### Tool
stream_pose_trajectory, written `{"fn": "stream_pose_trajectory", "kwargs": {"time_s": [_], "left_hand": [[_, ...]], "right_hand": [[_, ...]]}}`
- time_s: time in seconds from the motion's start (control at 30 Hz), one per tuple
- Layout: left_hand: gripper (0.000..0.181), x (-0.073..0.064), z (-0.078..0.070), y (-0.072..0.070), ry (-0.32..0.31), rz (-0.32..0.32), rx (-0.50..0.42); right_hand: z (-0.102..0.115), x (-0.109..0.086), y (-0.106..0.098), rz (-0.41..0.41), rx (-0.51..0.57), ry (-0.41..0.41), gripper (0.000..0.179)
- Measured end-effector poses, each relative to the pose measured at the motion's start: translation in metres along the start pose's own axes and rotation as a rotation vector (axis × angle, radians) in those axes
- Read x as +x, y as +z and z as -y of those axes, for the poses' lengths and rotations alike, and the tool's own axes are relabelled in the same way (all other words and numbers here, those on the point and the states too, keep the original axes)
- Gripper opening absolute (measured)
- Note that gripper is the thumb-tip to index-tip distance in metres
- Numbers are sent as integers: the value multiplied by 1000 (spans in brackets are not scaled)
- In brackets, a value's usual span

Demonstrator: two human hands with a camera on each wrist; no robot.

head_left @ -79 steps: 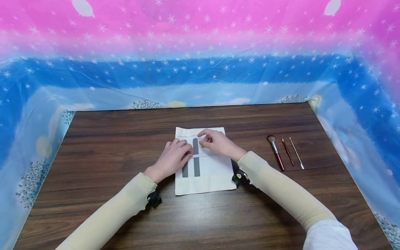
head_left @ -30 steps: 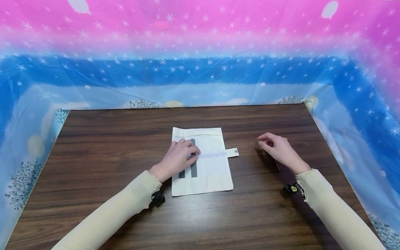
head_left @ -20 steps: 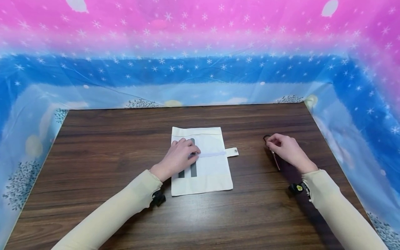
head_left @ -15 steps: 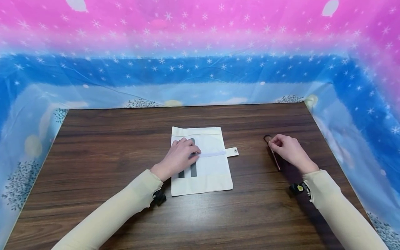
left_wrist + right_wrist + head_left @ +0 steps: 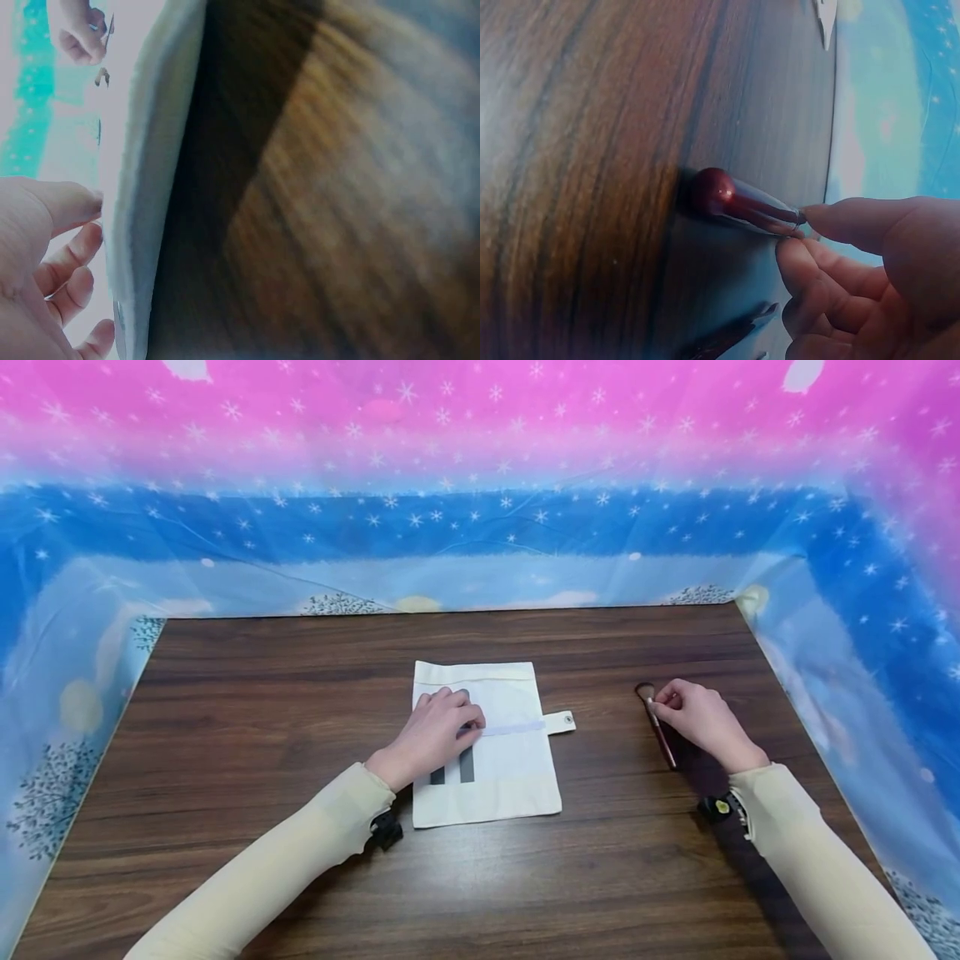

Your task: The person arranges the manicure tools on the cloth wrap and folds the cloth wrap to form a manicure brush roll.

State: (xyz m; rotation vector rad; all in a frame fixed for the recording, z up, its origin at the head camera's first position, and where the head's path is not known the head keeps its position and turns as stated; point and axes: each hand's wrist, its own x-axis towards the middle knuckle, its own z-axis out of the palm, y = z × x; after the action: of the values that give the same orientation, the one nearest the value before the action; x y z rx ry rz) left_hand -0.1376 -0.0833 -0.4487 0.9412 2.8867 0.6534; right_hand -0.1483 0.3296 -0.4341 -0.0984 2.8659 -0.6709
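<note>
A white cloth case (image 5: 517,777) lies flat on the table with a snap tab (image 5: 561,722) at its right. Two flat grey strips (image 5: 467,767) lie at its left part, their upper portions mostly covered by my left hand (image 5: 431,727). That hand rests on the case with bent, relaxed fingers; the left wrist view has its thumb (image 5: 71,206) and fingertips against the cloth. My right hand (image 5: 697,718) pinches a makeup brush (image 5: 663,743) near its metal collar, between thumb and fingers. In the right wrist view the brush's rounded red handle end (image 5: 714,191) faces the camera.
Beneath the right hand, a slim dark red tool (image 5: 731,334) shows in the right wrist view, with another tip (image 5: 762,355) beside it. The dark wood table (image 5: 285,677) is bordered by a pink and blue patterned cloth (image 5: 480,527) at the back and sides.
My right hand has left the case, moved right to the tools and taken the makeup brush between its fingers. The left hand has stayed on the case.
</note>
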Motion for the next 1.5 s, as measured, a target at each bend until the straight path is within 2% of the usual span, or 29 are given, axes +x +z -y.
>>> {"fn": "stream_pose_trajectory", "kwargs": {"time_s": [0.37, 0.83, 1.27, 1.5], "left_hand": [[8, 1, -1, 0, -8, 15, -7], [13, 2, 0, 2, 10, 4, -2], [13, 2, 1, 3, 15, 3, -5], [12, 2, 2, 2, 12, -6, -19]], "right_hand": [[6, 7, 4, 0, -23, -8, 25], [20, 14, 13, 14, -29, -17, 24], [40, 24, 15, 0, 2, -30, 24], [54, 30, 15, 13, 57, -62, 26]]}}
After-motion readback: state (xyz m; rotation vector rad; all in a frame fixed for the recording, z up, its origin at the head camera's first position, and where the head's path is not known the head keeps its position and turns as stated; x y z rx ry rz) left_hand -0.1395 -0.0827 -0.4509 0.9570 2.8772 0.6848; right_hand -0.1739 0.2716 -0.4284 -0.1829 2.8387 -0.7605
